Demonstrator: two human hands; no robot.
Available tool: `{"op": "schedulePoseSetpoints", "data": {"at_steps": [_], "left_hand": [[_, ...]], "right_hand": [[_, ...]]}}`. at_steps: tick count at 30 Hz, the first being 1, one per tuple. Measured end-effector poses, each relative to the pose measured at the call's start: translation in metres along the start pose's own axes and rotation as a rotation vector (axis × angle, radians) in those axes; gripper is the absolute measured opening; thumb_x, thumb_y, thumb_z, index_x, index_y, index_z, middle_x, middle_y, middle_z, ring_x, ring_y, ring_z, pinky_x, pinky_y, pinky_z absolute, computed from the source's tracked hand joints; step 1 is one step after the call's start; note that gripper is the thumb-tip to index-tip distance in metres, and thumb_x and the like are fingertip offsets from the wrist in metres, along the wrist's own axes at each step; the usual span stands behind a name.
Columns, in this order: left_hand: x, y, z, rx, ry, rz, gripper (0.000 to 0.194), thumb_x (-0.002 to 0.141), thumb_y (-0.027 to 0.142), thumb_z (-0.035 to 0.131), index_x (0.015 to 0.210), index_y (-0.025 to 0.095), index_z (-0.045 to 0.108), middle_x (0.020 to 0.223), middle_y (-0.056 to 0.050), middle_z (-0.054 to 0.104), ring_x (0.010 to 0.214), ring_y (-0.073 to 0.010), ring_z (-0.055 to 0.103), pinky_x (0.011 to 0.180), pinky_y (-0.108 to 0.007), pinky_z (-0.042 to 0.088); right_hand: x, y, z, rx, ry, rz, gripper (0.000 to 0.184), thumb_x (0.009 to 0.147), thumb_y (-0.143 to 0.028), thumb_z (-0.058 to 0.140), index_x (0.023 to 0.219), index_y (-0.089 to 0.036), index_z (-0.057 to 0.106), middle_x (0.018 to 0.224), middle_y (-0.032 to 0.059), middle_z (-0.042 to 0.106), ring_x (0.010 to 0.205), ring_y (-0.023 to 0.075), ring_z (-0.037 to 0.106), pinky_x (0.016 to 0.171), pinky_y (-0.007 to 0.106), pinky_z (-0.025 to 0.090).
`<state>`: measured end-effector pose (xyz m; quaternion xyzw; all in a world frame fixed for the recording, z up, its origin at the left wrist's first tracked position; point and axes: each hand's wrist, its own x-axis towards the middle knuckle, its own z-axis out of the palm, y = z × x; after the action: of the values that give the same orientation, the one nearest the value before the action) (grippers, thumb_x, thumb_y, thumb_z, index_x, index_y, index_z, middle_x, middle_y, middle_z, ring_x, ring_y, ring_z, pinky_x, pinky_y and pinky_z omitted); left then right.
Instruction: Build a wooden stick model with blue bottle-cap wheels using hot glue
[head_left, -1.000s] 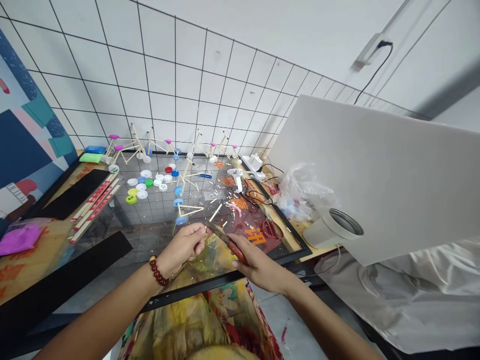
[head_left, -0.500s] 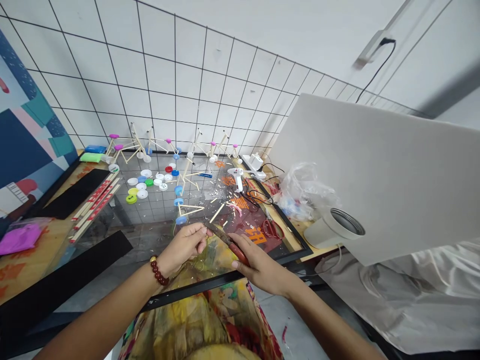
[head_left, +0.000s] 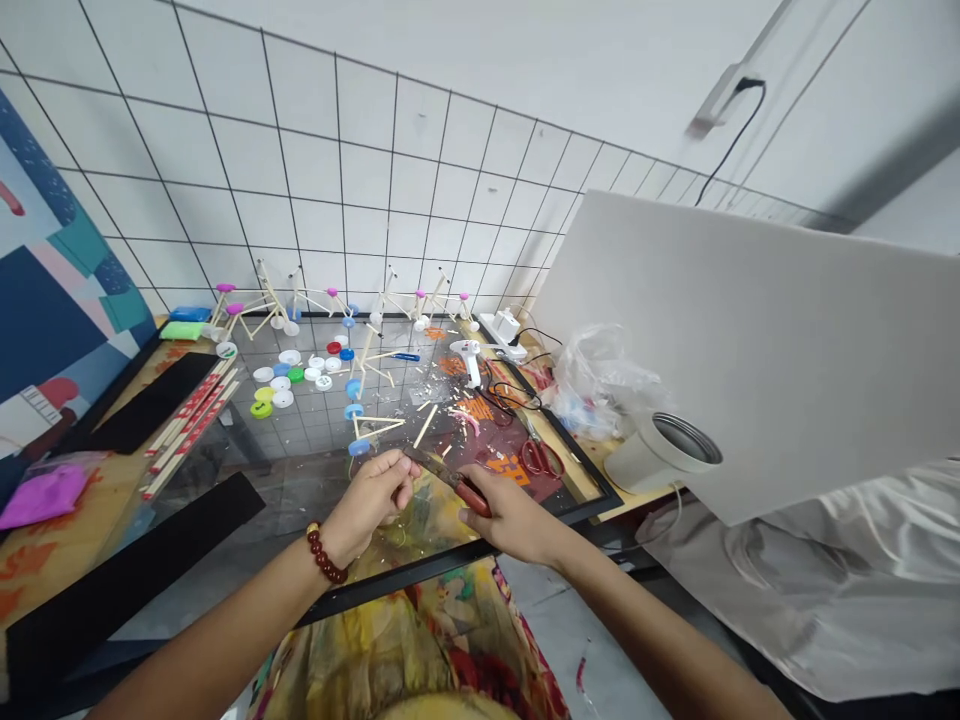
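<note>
My right hand (head_left: 517,515) is closed around the red-brown handle of a knife (head_left: 435,466) with a dark, worn blade. The blade points left, and its tip reaches the fingertips of my left hand (head_left: 381,495). Those fingers are pinched together at the blade tip; whatever small piece they hold is too hidden to name. Just beyond the blade a pale wooden stick (head_left: 425,426) lies on the glass top. Left of it stands a stick frame with blue bottle caps (head_left: 360,447) for wheels.
Several coloured caps (head_left: 282,398) are grouped at left centre. A white glue gun (head_left: 469,362) with a black cable stands amid wood shavings. Red-handled scissors (head_left: 541,458) lie at right, near a white canister (head_left: 630,460). More stick frames (head_left: 277,300) line the wire grid.
The camera view has turned slightly, shifting the scene a little. Both hands keep the same grip, with the blade still at the left fingertips.
</note>
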<state>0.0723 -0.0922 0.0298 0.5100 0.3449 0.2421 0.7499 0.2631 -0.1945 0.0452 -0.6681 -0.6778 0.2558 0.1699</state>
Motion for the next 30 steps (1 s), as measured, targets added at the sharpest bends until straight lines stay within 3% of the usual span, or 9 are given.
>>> {"op": "schedulePoseSetpoints", "data": {"at_steps": [6,15,22,27,30], "left_hand": [[0.009,0.02,0.016,0.038,0.084,0.006,0.021,0.08,0.036,0.057,0.071,0.017,0.051,0.043,0.007,0.042,0.036,-0.0045,0.024,0.036,-0.016,0.013],[0.019,0.047,0.031,0.053,0.219,-0.045,0.021,0.09,0.019,0.05,0.069,0.018,0.048,0.044,0.007,0.041,0.032,-0.0036,0.024,0.036,-0.016,0.011],[0.009,0.071,0.036,0.086,0.288,-0.027,0.025,0.095,0.013,0.039,0.072,0.018,0.046,0.046,0.007,0.038,0.033,-0.004,0.022,0.036,-0.016,0.012],[0.005,0.083,0.035,0.044,0.345,0.002,0.022,0.094,0.012,0.039,0.073,0.018,0.044,0.048,0.007,0.037,0.032,-0.0029,0.02,0.034,-0.015,0.012],[0.005,0.087,0.036,-0.025,0.382,-0.054,0.023,0.092,0.008,0.036,0.073,0.018,0.042,0.048,0.007,0.035,0.032,-0.003,0.019,0.034,-0.015,0.013]], "right_hand": [[0.012,0.009,-0.002,-0.247,0.108,0.019,0.008,0.087,-0.021,0.052,0.095,-0.021,0.05,0.085,0.0052,0.066,0.071,0.0176,0.058,0.062,0.026,0.03],[0.038,0.014,-0.02,-0.394,0.161,0.024,0.019,0.084,-0.018,0.05,0.102,-0.02,0.056,0.088,0.0077,0.071,0.075,0.0211,0.061,0.061,0.027,0.029],[0.054,0.008,-0.028,-0.476,0.265,-0.041,0.031,0.079,-0.018,0.051,0.109,-0.018,0.058,0.085,0.008,0.069,0.071,0.0227,0.058,0.059,0.029,0.026],[0.066,-0.004,-0.032,-0.513,0.274,-0.024,0.03,0.085,-0.02,0.048,0.113,-0.018,0.056,0.088,0.0108,0.069,0.074,0.0251,0.06,0.062,0.03,0.029],[0.073,-0.011,-0.033,-0.54,0.311,-0.032,0.028,0.091,-0.027,0.045,0.116,-0.017,0.054,0.099,0.0152,0.068,0.08,0.0279,0.061,0.065,0.032,0.033]]}}
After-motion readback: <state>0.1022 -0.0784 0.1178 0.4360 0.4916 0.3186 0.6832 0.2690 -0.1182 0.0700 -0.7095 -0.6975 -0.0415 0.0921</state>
